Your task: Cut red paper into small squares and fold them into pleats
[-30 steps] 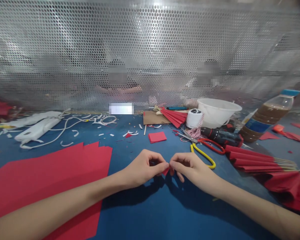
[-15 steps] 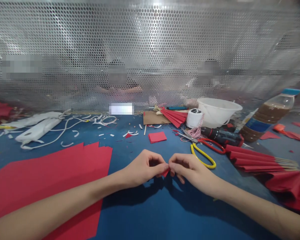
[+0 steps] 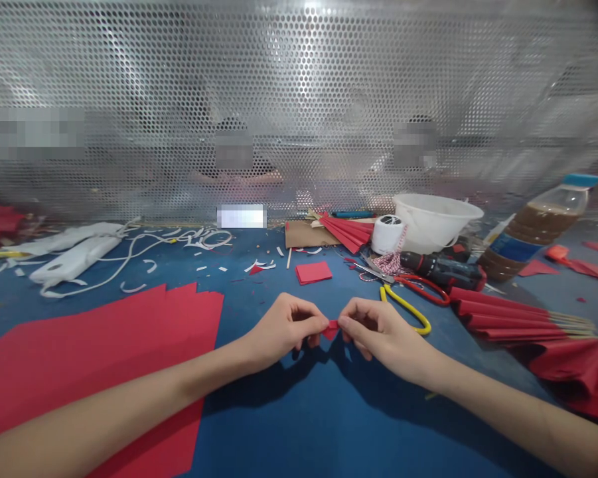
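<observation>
1. Change: the left hand [image 3: 289, 332] and right hand [image 3: 375, 330] have drawn slightly apart at the fingertips. Half a second ago they all but met; now a small gap stands between them, and the red piece [image 3: 330, 329] spans it.
2. Meaning: more of the red piece shows than before. Judged from this, the fold is probably being spread or straightened between two held ends, and the shaping appears unfinished.
3. Red piece: small, bright red, seemingly paper. A narrow band runs along its upper edge, like a turned fold; below, it tapers to a blunt point. Its ends are hidden by the fingers, so its full outline cannot be told.
4. Left grip: thumb and forefinger pinched on the left end of the red piece.
5. Right grip: thumb and forefinger pinched on the opposite end; the remaining fingers curl beneath.
6. Position: the red piece is held over the middle of the blue counter [image 3: 289, 425], in front of the small stack [image 3: 313, 273] and well apart from it. Shadows of both hands fall below.
7. Surroundings: large red sheets [image 3: 104, 345] lie under and beside the left forearm. The scissors [image 3: 405, 304] lie just beyond the right hand, with pleated paper [image 3: 502, 315] farther right.
</observation>
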A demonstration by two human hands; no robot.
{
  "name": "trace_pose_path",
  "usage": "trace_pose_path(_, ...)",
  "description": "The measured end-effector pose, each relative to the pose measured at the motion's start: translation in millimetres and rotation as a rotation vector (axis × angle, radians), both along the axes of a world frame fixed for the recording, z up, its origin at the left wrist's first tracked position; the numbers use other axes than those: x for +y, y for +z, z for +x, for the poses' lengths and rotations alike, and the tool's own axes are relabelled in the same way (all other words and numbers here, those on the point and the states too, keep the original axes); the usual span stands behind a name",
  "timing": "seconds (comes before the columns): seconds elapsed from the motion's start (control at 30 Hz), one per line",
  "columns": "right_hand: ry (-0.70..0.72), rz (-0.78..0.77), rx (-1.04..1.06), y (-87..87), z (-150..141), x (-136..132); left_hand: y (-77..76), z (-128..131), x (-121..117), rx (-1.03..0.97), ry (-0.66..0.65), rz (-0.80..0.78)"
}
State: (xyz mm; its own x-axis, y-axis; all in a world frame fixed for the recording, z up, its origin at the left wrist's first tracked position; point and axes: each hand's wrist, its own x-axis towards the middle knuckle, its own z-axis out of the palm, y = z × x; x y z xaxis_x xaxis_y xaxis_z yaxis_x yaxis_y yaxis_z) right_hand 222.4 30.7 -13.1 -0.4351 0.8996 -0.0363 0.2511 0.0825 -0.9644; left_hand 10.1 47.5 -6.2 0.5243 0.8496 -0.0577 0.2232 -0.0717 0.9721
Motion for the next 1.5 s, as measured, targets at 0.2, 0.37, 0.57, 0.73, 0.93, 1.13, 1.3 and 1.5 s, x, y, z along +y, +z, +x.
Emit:
trace_pose_path(0.2, 0.03, 0.041, -0.011, 1.5, 0.6, 0.7, 3.1, 1.1, -1.0, 0.083, -0.041, 0.028)
trace_pose_path(0.37, 0.054, 0.015, -0.037, 0.9, 0.7, 0.6, -3.0, 0.1, 4.1, 0.025, -0.044, -0.022)
trace_pose_path(0.57, 0.056, 0.023, -0.049, -0.3, 1.2, 2.3, -4.2, -1.0, 5.8, 0.053, -0.05, -0.042)
trace_pose_path(0.73, 0.126, 0.004, -0.06, 0.0, 2.7, 7.7, 3.1, -6.9, 11.3, 0.175, -0.181, -0.063)
trace_pose_path(0.93, 0.216, -0.044, -0.091, 1.2, 5.0, 12.7, 5.5, -12.5, 18.7, 0.202, -0.301, -0.076)
trace_pose_path(1.13, 0.177, -0.043, -0.092, -0.5, 5.5, 13.2, 8.7, -13.2, 21.0, 0.083, -0.273, -0.227)
trace_pose_path(1.3, 0.168, -0.038, -0.089, -0.4, 5.5, 13.5, 10.0, -14.9, 22.5, 0.117, -0.284, -0.209)
trace_pose_path(1.5, 0.191, -0.061, -0.097, 0.8, 6.2, 13.9, 8.4, -15.5, 23.5, 0.182, -0.323, -0.171)
